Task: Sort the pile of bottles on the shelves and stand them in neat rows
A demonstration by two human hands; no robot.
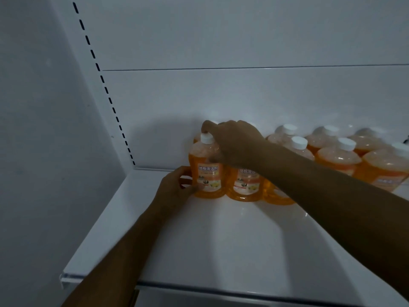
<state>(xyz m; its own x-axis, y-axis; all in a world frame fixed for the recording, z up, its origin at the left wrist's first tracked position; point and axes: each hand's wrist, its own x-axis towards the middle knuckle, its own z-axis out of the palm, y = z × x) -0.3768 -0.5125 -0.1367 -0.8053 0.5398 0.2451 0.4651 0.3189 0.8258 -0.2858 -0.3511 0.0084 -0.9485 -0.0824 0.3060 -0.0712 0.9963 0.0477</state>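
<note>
Both hands held the leftmost orange bottle (207, 171) upright, left hand (177, 188) gripping its base, right hand (234, 142) its cap, bare white shelf (221, 244) in front.

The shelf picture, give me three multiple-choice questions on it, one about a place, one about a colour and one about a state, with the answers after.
1. Where is the bottle that both hands work on?
A. At the left end of the front row
B. At the right end of the shelf
C. On the floor

2. What colour are the caps?
A. Blue
B. White
C. Black

3. How do the bottles in view stand?
A. Lying on their sides
B. Upside down
C. Upright

Answers:
1. A, since the left hand holds it low at its side, the right hand reaches over its top, and no bottle shows further left.
2. B, since every cap in view is white above the orange liquid.
3. C, since each cap points up and the labels read level.
</note>
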